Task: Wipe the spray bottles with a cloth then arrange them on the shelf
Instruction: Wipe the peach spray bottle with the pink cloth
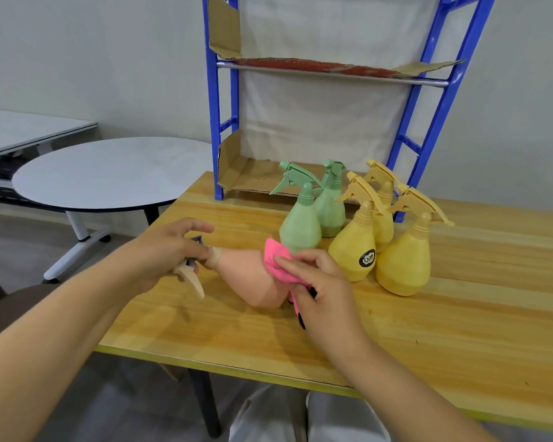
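Two green bottles [300, 224] and three yellow bottles [403, 260] stand bunched on the table [428, 330], blocking the lower right of the blue shelf [216, 122]; its lower left lies open over bare wood

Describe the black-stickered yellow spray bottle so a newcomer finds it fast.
On the wooden table, before the blue metal shelf rack, stand two green and three yellow plastic spray bottles. Yours is the leftmost yellow spray bottle, next to the nearer green one. Only it bears a black sticker.
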### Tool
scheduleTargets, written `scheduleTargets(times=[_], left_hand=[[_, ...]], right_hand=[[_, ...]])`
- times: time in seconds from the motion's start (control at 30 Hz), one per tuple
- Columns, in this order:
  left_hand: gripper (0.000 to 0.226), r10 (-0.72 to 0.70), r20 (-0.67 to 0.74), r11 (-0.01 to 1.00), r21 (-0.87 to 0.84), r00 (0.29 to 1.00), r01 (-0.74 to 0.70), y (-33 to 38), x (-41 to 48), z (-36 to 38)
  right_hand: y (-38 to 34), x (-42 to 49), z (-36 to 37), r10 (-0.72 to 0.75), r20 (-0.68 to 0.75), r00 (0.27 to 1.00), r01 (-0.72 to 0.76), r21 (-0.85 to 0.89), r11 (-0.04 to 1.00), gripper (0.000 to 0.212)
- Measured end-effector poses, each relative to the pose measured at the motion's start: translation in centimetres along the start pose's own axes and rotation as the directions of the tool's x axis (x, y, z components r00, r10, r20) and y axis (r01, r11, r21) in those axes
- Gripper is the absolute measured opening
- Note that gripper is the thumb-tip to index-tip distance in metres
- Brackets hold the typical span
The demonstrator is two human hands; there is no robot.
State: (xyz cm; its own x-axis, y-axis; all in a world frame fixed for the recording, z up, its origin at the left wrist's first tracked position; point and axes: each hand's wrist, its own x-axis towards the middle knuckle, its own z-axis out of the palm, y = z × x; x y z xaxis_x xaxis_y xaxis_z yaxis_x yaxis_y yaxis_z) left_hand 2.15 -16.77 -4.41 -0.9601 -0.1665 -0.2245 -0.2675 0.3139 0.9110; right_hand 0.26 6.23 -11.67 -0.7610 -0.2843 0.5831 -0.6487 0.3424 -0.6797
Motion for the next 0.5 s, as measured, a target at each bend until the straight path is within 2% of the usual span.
scheduleTargets(times=[0.1, 0.17, 0.33, 0.5], left_hand=[[0.028, -0.082, 0.064, 0.995, -0.056, 0.995, 0.086, -0.4, -0.1, 0.1], [0.027, -0.102, 0.09, 0.99, -0.089, 0.991, 0.11, -0.5, -0.3, 0.2], [0.035, -0.026, 0.179, 0.906, -0.412, 0.983, 0.099, 0.1, -1.2, -0.7], [0.054, 0.051, 0.236, 0.858, -0.508, 0.97, 0.079, 0.4, -1.5, -1.3]], right_hand=[[0.1, -0.4, 0.2, -0.149, 0.034, 0.988, 0.153, -0.152, 0.977, 0.058], [0.2, -0.3, 0.2, -0.184, 0.053, 0.981, 0.191, -0.212, 0.958, 0.053], [0.9, 0.7, 0.0, -0.103, -0.002, 0.995, 0.102, -0.139, 0.985, 0.044], [1.1, 0.9, 0.1, -0.013, 0.014, 1.0, 0.013, -0.014, 1.0, 0.052]])
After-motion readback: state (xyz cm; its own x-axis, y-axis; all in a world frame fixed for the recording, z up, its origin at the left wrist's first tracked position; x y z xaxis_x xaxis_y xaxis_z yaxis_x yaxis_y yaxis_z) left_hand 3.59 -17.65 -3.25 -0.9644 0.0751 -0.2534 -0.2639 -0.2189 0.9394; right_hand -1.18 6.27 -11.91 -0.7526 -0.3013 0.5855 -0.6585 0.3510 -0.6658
